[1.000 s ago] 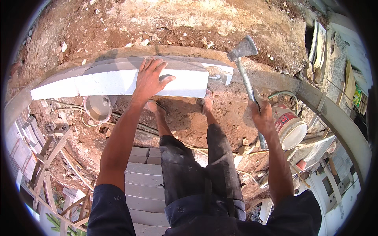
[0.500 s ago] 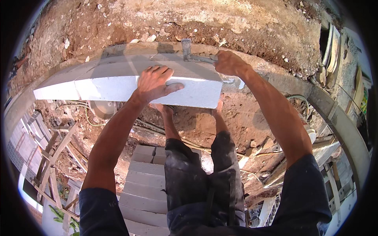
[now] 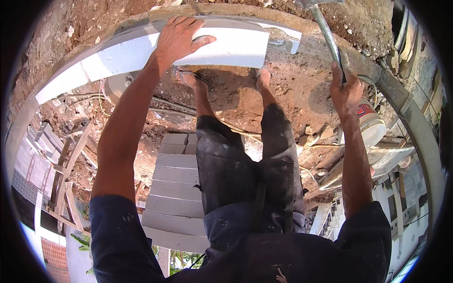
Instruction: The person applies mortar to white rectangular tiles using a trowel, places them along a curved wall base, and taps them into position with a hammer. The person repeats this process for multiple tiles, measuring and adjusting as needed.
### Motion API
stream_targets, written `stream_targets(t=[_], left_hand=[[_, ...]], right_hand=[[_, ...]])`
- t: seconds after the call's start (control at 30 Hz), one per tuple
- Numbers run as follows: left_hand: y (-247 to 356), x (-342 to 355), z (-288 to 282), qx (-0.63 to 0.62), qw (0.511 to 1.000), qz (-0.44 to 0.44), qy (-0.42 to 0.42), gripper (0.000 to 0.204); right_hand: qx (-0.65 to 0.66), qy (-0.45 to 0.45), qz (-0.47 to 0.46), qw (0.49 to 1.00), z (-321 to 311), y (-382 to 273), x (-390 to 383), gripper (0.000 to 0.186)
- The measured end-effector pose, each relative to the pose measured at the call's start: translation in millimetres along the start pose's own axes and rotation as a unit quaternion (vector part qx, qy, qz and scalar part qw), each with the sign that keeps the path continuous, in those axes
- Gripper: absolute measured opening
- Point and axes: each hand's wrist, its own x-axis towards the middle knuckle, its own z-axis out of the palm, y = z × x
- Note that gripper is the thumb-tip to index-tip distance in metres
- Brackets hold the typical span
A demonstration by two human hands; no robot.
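A row of white-faced masonry blocks (image 3: 231, 47) lies along a concrete ledge in front of me. My left hand (image 3: 181, 37) lies on the block at the right end of the row. Its fingers reach over the top edge and its thumb is spread against the front face. Off to the right, my right hand (image 3: 347, 89) is closed round the handle of a hammer (image 3: 325, 35). The hammer points away from me, apart from the blocks, and its head is partly cut off by the picture's upper edge.
Grey blocks (image 3: 174, 203) are stacked beside my legs, on the left. A bucket (image 3: 373, 127) stands at the right, near the curved concrete beam (image 3: 415, 118). Hoses (image 3: 174, 109) cross the rough soil. A wooden frame (image 3: 71, 170) stands at the far left.
My right hand has drawn back and right, lifting the hammer away from the block's top. My left hand stays on the block. The view has tilted, so the blocks appear higher.
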Motion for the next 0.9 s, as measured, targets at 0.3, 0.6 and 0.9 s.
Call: stream_targets(t=[0.3,0.6,0.9], left_hand=[[60,-76,-24,-0.103,0.783,-0.5,0.356,0.086],[63,-63,13,-0.625,0.208,-0.649,0.38,0.112],[64,-47,4,-0.527,0.286,-0.735,0.317,0.109]], right_hand=[[0.085,-0.102,0.09,0.987,9,5,-101,0.038],[0.19,-0.076,-0.148,0.968,60,-87,-59,0.031],[0.159,-0.183,-0.133,0.961,61,-107,-58,0.03]])
